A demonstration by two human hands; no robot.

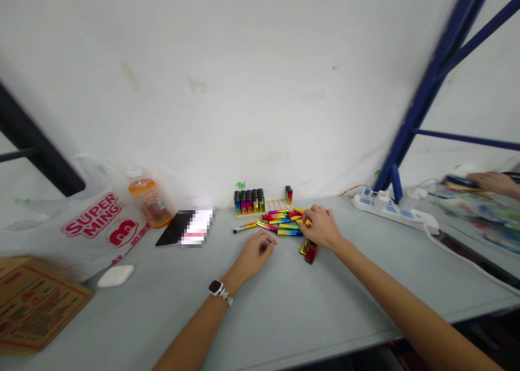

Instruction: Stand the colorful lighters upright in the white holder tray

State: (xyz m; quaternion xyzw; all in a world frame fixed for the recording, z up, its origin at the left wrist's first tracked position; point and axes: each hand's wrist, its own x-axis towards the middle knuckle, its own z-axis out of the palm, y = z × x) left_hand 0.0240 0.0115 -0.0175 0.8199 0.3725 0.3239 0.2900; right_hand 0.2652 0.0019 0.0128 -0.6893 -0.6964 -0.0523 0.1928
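Note:
A pile of rainbow-coloured lighters [284,225] lies on the grey table [292,306] near the wall. Behind it stands a white tray [270,204] with a row of upright lighters at its left and one at its right. My right hand [320,226] rests on the right side of the pile, its fingers curled round a yellow lighter. My left hand [255,254], with a watch on the wrist, lies on the table in front of the pile. Its fingers are closed on a small dark thing I cannot make out.
A white plastic bag with red print [97,225], an orange bottle [150,200], a dark phone [182,227], a white earbud case [116,276] and a cardboard box [28,300] stand left. A power strip [390,208] and blue rack posts [430,84] are right. Another person's hand [493,182] works far right.

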